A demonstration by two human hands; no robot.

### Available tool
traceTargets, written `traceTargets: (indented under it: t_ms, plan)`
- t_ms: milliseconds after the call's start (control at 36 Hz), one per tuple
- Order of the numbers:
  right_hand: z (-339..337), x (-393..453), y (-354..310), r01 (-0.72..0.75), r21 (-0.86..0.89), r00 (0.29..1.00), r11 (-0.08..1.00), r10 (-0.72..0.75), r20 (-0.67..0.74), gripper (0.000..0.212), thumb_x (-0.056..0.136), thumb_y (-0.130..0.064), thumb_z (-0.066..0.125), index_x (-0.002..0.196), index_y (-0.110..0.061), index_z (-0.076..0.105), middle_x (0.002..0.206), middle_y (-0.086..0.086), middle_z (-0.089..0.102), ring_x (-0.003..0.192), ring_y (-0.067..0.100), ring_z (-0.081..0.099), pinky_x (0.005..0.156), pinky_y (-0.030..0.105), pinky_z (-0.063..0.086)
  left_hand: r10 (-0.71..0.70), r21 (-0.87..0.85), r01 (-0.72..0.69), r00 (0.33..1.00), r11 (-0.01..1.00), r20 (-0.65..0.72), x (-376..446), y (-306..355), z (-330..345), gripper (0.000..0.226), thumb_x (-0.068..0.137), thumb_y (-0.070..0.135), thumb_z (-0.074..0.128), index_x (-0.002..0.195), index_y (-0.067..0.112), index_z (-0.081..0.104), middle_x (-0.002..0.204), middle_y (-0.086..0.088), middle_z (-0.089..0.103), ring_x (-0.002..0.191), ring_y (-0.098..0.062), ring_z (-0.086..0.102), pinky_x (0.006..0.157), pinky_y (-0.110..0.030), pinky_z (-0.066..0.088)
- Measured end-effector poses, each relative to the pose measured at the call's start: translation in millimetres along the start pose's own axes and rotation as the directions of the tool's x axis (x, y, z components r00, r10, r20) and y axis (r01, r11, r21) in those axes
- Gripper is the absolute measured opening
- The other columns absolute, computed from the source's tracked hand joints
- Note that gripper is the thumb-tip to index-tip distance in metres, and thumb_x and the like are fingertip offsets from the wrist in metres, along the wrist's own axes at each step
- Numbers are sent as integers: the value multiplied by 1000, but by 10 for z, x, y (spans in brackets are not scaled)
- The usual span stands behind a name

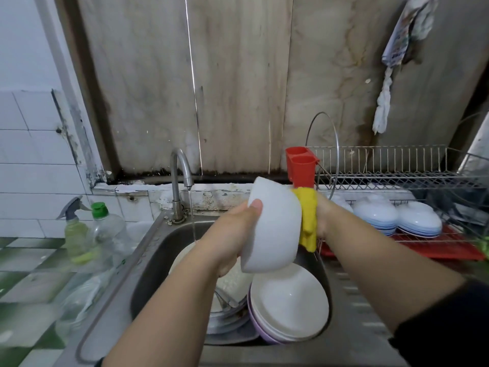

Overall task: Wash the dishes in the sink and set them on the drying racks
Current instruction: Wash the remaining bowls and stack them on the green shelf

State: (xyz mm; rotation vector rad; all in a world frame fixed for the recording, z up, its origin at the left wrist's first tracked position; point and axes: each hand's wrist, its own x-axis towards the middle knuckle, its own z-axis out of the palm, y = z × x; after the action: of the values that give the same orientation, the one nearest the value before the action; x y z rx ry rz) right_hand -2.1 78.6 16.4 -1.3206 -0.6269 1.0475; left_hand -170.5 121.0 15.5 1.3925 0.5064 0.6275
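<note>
Scrubbing step. Left hand [232,234] grips the white round ceramic bowl [272,226] above the steel sink [148,263], thumb pressed on its outer wall. Right hand [326,215], at 3 o'clock of the bowl, clutches a yellow cloth [308,218] against it; finger spread hidden. Next: likely rinse under the running chrome faucet [182,178] at 10 o'clock, then the wire drying rack [397,176].

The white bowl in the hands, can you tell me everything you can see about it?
The white bowl is plain, smooth and round, maybe plastic or ceramic. It is held up over the sink, tipped so its outside and flat base face the camera; its inside is hidden. The left hand grips its left side, thumb on the outer wall. The right hand presses a yellow cloth against its right side. The tap water falls to its left, not on it.
</note>
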Motion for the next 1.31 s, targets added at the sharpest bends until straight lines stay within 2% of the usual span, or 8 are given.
traceTargets:
  t_ms: [111,222,333,472,639,889,1083,1306]
  plan:
    - [177,-10,-309,-15,-285,1000,958,9,-25,26,94,-20,45,69,-14,48,68,7,48,60,21,50,59,28,40,-22,-56,21,1000,998,-20,15,-26,141,28,101,34,37,122,24,53,114,-2,66,101,-18,63,90,-34,49]
    - [360,-156,-303,259,-829,939,496,-331,96,33,97,-25,38,112,-10,63,116,9,62,108,26,56,92,33,46,-154,-347,148,988,926,12,31,-52,220,41,101,40,32,113,13,61,94,-7,73,78,-18,70,67,-30,57]
    - [331,-261,26,448,-888,776,100,-537,331,49,90,-43,33,131,-31,56,141,2,50,133,22,40,111,40,31,-151,-588,182,983,788,103,34,-61,231,57,101,46,20,132,9,52,116,-13,67,102,-23,64,82,-39,53]
    - [89,-340,265,531,-832,563,-163,-666,490,53,96,-52,28,130,-24,58,142,18,43,131,40,36,107,47,26,-86,-671,144,989,727,120,31,-45,262,82,91,68,11,124,10,58,120,-13,65,112,-26,61,92,-40,46]
    - [-65,-528,292,555,-809,507,-193,-693,513,51,94,-59,26,135,-35,44,122,1,36,111,29,37,101,35,25,-111,-666,181,983,724,147,-72,-17,382,59,95,55,33,113,6,62,111,-16,69,96,-26,68,83,-42,54]
    - [-384,-855,161,549,-832,534,-76,-734,420,83,72,-86,31,138,-36,26,145,-6,29,131,18,26,108,32,18,-177,-654,196,980,730,95,-151,89,670,25,97,21,48,112,2,56,90,-17,70,82,-28,64,66,-44,49]
    - [-721,-1178,-48,437,-897,694,65,-659,290,99,49,-97,38,132,-49,12,138,-17,17,125,-5,16,106,21,13,-91,-708,133,991,694,97,-34,161,884,34,98,18,44,130,5,46,128,-18,58,110,-30,59,91,-50,46]
    - [-1033,-1567,-311,384,-917,797,111,-542,268,117,46,-67,76,138,-50,6,139,-29,9,128,-10,17,101,-4,10,-41,-744,169,981,646,187,51,292,1201,24,97,10,40,120,6,49,117,-14,62,90,-24,61,71,-36,48]
